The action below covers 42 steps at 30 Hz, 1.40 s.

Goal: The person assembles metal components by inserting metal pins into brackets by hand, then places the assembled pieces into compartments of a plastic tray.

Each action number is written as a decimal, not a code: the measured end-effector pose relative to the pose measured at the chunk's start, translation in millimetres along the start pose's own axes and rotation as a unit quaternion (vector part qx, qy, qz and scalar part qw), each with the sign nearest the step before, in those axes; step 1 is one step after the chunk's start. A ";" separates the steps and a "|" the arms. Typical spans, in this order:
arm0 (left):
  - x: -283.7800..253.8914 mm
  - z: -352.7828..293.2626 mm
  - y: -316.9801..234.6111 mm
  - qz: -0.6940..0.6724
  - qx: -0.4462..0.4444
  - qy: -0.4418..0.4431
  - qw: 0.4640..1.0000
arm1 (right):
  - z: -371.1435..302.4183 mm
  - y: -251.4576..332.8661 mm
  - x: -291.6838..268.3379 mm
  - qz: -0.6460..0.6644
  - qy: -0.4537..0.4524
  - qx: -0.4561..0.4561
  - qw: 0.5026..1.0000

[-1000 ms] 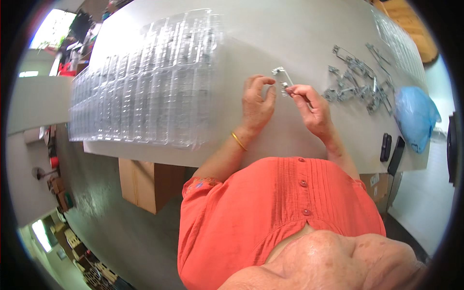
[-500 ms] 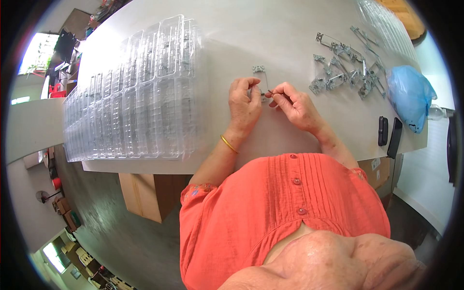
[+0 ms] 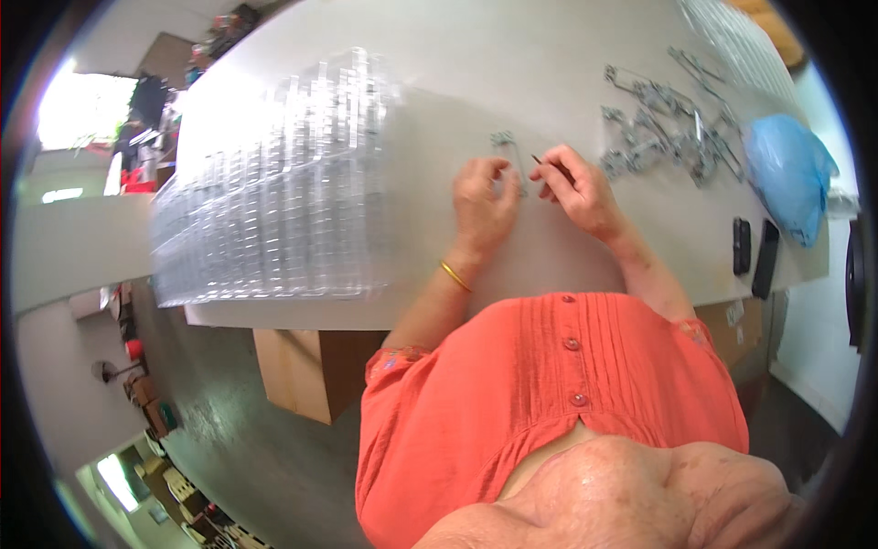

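Note:
On the white table, a thin metal bracket piece [image 3: 502, 139] with a small plate at its far end and slender rods lies between my hands. My left hand [image 3: 487, 209] is curled at its left side, thumb and fingertips closed on the near rod, which they mostly hide. Just to the right, my right hand [image 3: 583, 194] pinches a small, dark, thin object [image 3: 537, 159], too small to name; it is held apart from the piece. Motion blur softens the fingertips.
Stacked clear plastic trays [image 3: 274, 192] cover the table's left side. A heap of similar metal pieces [image 3: 672, 123] lies at the far right, near a blue plastic bag [image 3: 791, 178] and two black objects [image 3: 754, 252]. A cardboard box [image 3: 297, 371] stands below the table's front edge.
The right hand has drawn back slightly from the metal piece, its pinched thin object now showing clear of it. The left hand stays beside the piece. The whole view has shifted a little.

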<state>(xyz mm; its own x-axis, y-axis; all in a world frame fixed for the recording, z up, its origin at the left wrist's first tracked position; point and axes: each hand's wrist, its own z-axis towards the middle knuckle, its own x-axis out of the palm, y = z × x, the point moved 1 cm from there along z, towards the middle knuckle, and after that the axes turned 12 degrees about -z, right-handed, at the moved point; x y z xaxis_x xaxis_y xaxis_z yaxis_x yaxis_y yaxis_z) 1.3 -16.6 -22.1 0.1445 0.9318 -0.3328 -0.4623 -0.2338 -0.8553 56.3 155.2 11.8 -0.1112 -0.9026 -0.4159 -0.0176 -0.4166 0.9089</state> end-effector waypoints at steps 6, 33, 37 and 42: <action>3.6 -7.0 -4.3 0.062 0.025 0.028 0.997 | -1.2 -8.0 2.2 0.014 -0.002 0.017 1.000; -185.4 4.7 -157.7 0.204 0.139 -0.005 0.969 | 3.3 -8.7 -2.7 0.131 -0.072 -0.001 0.989; -246.3 35.8 -138.2 0.318 0.120 -0.078 0.937 | 4.0 -13.6 -1.5 0.133 -0.060 -0.015 0.989; -313.3 76.5 -93.1 0.369 -0.002 -0.100 0.924 | 4.0 -17.7 1.4 0.118 -0.047 -0.009 0.992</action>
<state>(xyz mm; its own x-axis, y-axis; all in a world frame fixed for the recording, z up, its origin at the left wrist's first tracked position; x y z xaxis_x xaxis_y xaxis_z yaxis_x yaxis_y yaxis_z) -67.9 -265.5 192.2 -0.3743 0.5511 -0.7458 -0.3673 -0.8266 -0.4264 52.4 161.8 -4.7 -0.2032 -0.9612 -0.1866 0.0379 -0.1982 0.9794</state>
